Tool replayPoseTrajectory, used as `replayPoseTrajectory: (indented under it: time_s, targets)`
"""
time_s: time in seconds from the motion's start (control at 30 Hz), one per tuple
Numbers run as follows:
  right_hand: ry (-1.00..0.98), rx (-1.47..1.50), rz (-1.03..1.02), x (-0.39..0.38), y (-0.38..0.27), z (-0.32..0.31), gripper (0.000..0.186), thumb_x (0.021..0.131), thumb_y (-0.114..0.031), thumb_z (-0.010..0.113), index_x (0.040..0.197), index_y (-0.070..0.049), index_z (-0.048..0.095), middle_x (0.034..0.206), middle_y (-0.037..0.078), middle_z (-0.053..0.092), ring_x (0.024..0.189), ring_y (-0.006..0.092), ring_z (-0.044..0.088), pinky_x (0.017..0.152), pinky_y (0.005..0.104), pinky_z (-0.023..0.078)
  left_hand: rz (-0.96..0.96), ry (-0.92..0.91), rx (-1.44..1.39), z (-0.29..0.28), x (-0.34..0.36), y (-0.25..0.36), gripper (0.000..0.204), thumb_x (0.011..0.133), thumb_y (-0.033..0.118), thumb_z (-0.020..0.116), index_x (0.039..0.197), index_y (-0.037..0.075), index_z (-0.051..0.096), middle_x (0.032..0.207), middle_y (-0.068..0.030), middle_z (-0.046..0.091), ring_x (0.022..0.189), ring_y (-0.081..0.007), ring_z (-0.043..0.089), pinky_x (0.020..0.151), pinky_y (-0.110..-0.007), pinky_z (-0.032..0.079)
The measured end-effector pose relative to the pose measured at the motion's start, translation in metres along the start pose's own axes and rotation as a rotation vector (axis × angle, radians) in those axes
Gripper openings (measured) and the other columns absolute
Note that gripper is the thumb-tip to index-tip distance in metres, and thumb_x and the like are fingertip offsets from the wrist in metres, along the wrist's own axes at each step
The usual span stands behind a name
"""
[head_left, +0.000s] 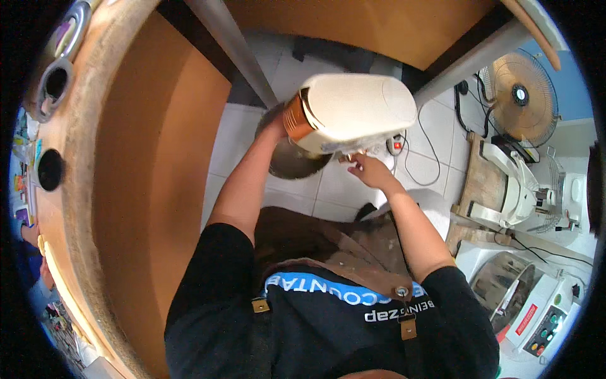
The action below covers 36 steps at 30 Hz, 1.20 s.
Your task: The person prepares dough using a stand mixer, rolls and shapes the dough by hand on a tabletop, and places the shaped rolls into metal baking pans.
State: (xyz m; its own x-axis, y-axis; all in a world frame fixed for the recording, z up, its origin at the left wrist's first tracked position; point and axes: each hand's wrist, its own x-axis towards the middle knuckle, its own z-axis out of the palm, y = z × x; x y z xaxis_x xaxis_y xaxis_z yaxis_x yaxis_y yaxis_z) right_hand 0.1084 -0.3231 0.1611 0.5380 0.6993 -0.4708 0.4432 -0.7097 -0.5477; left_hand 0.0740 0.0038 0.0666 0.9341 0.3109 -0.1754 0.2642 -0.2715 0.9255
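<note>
A cream stand mixer [363, 104] with a copper-coloured band at its front is in front of me, seen from above. Under its head is a metal mixing bowl [300, 161], partly covered by the head. My left hand [276, 128] reaches to the bowl beside the front of the mixer head; its fingers are hidden there. At the mixer's near side is my right hand [374, 170], its fingers bent together against a small part below the head. What those fingers hold is too small to make out.
A wooden table edge [107, 126] curves along the left. To the right are a standing fan [521, 95], a white slicer-like machine [514, 183] on a wooden stand and a machine with a metal bowl [502, 284]. Cables [435, 170] cross the tiled floor. Another person's hand [47, 275] shows far left.
</note>
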Motion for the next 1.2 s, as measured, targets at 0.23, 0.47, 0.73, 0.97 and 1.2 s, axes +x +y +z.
replayPoseTrajectory:
  time_s: [0.23,0.47,0.73,0.97,1.2]
  targets:
    - [-0.610,0.264,-0.228,-0.026,-0.031,-0.016,0.036,0.092,-0.029,0.055,0.122,-0.009,0.052,0.100,0.010,0.065,0.089,0.0204,0.062,0.075,0.0333,0.048,-0.024,0.032,-0.080,-0.002,0.021,0.011,0.049,0.084,0.027,0.060,0.127,0.006,0.048,0.125,-0.0173,0.055,0.117,-0.0316,0.051,0.095,-0.039,0.042]
    - [-0.592,0.636,-0.786,-0.063,-0.220,-0.172,0.053,0.094,-0.027,0.054,0.140,-0.007,0.036,0.080,0.001,0.057,0.073,0.0085,0.054,0.067,0.0247,0.045,0.097,0.350,-0.071,0.033,-0.050,0.062,0.046,0.086,0.027,0.057,0.126,0.006,0.049,0.124,-0.0168,0.056,0.116,-0.0316,0.052,0.095,-0.039,0.042]
    - [-0.281,0.633,-1.144,-0.088,-0.332,-0.228,0.059,0.092,-0.025,0.055,0.145,-0.017,0.030,0.068,-0.002,0.050,0.064,0.0064,0.051,0.060,0.0224,0.042,-0.001,0.273,0.274,0.068,-0.114,0.090,0.043,0.087,0.026,0.055,0.124,0.005,0.050,0.121,-0.0165,0.058,0.113,-0.0305,0.054,0.093,-0.040,0.043]
    - [-0.492,0.745,-0.775,-0.049,-0.218,-0.134,0.041,0.094,-0.031,0.052,0.126,-0.005,0.053,0.078,0.001,0.057,0.068,0.0078,0.054,0.066,0.0242,0.046,-0.090,0.138,0.199,0.036,-0.098,0.104,0.043,0.089,0.025,0.054,0.127,0.006,0.048,0.123,-0.0127,0.057,0.111,-0.0255,0.055,0.093,-0.038,0.043]
    - [-0.534,0.461,-0.303,-0.020,-0.090,0.009,0.034,0.094,-0.029,0.052,0.116,-0.005,0.057,0.094,0.006,0.064,0.077,0.0135,0.059,0.072,0.0302,0.048,-0.181,-0.257,-0.066,0.004,-0.005,0.024,0.043,0.092,0.023,0.052,0.131,0.007,0.046,0.126,-0.0086,0.055,0.109,-0.0213,0.055,0.094,-0.036,0.043]
